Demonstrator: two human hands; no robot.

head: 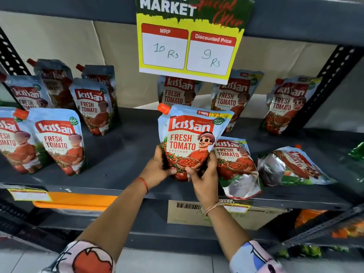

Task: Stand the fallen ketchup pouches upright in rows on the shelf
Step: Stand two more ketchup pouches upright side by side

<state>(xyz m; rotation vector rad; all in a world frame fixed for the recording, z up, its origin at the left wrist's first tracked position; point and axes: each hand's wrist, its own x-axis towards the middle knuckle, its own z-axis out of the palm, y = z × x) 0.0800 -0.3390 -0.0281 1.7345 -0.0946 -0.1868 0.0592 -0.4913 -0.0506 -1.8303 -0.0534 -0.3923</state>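
Head view, shelf: I see a dark grey metal shelf (122, 154) stocked with Kissan Fresh Tomato ketchup pouches, with a cream backing behind it.
Head view, held pouch: one ketchup pouch (189, 138) is upright at the front centre of the shelf, label facing me, orange cap at its top left corner.
Head view, left hand: my left hand (159, 166) is closed on the lower left edge of the held pouch, thumb across its front; a red thread sits on the wrist.
Head view, right hand: my right hand (204, 174) is closed on the lower right edge of the same pouch; a thin band sits on the wrist.
Head view, fallen pouches: two lie flat at the front right. The nearer fallen pouch (236, 164) is just beside my right hand, label up; the far fallen pouch (291, 166) lies further right, silver base toward me.
Head view, standing left group: five pouches (59, 140) stand in the left part, in front and back rows.
Head view, standing back row: three pouches (232, 97) stand along the back at centre and right.
Head view, offer sign: a yellow price card (187, 40) hangs from the shelf above, marked MRP 10 Rs, discounted price 9 Rs.
Head view, below: a cardboard box (187, 213) with a barcode sits under the shelf.
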